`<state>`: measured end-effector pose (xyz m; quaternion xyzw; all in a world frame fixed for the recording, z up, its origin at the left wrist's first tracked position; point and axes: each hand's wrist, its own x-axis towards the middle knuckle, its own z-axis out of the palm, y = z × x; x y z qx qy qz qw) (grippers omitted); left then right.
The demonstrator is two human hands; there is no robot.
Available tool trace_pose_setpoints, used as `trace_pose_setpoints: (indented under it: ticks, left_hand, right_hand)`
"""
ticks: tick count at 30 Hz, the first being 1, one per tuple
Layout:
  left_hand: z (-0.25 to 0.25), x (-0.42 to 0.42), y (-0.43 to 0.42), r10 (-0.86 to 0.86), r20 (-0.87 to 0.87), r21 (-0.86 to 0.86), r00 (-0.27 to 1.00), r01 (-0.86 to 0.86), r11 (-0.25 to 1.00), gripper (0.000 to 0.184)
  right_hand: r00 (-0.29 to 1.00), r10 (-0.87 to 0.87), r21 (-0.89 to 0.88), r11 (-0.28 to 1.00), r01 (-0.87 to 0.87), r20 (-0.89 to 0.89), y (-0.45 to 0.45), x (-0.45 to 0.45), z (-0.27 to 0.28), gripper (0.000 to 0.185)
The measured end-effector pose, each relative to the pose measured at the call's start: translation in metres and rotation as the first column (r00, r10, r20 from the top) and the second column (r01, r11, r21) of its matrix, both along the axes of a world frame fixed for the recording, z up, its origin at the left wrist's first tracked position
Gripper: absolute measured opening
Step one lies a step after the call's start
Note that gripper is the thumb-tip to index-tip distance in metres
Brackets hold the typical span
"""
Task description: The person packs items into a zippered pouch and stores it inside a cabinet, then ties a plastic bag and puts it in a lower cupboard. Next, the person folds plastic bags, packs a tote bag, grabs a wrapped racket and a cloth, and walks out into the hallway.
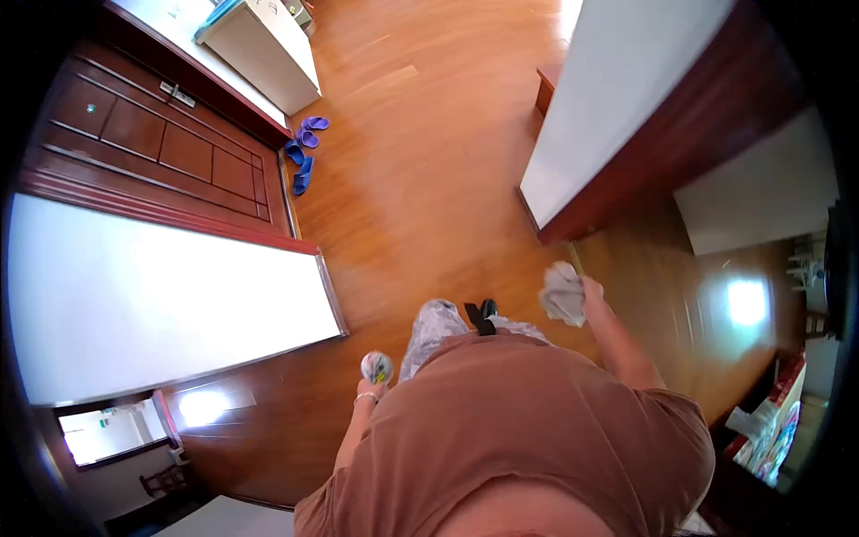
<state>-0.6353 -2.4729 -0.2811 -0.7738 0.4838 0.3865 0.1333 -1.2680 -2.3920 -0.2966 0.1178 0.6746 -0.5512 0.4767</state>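
My left hand (369,388) is closed at my left side, around a small round-topped container (377,365) with a whitish surface and coloured patches. Its exact kind is too small to make out, and its lower part is hidden by the fingers. On the other side, my right hand (592,294) grips a crumpled light grey cloth (563,294), which hangs in front of the fingers. Both hands are held apart, low beside my body, above the wooden floor (420,188).
A brown door (161,148) stands at left, with blue slippers (303,176) and purple slippers (309,132) by its frame. A white cabinet (268,58) is farther along that wall. At right, a white wall end (608,98) juts out. A table with a red edge (787,385) is at far right.
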Motion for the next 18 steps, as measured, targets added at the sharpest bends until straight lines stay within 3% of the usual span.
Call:
trace_pose_setpoints:
  ticks: [2, 5, 7, 8, 12, 15, 18]
  left_hand:
    - [0.001, -0.01, -0.025, 0.094, 0.002, 0.042, 0.996, -0.094, 0.995, 0.054]
    - [-0.008, -0.027, -0.073, 0.166, 0.016, 0.093, 0.986, -0.166, 0.982, 0.054]
    - [-0.016, -0.042, -0.122, 0.169, 0.031, 0.133, 0.985, -0.172, 0.976, 0.054]
    - [-0.02, -0.054, -0.153, 0.16, 0.029, 0.141, 0.987, -0.162, 0.977, 0.053]
    - [-0.025, -0.106, -0.318, 0.03, 0.002, 0.092, 1.0, -0.03, 0.995, 0.053]
    - [-0.014, -0.171, -0.486, -0.15, -0.02, -0.07, 0.988, 0.148, 0.986, 0.053]
    - [0.007, -0.251, -0.656, -0.37, -0.027, -0.326, 0.929, 0.341, 0.882, 0.053]
  right_hand:
    - [0.994, -0.015, -0.075, 0.997, 0.024, 0.111, -0.114, -0.041, -0.032, 0.026]
    - [0.998, 0.005, -0.041, 0.999, -0.003, 0.055, -0.257, -0.059, 0.006, 0.023]
    - [0.975, 0.049, -0.115, 0.993, -0.025, 0.216, -0.343, -0.068, 0.02, 0.023]
    - [0.977, 0.04, -0.128, 0.992, -0.012, 0.212, -0.374, -0.07, 0.033, 0.023]
    - [0.879, 0.083, -0.362, 0.926, 0.106, 0.469, -0.455, -0.077, 0.078, 0.038]
    - [0.835, -0.067, -0.302, 0.914, 0.27, 0.546, -0.516, -0.115, 0.078, 0.04]
    - [0.834, -0.209, -0.296, 0.868, 0.398, 0.51, -0.52, -0.117, 0.084, 0.04]
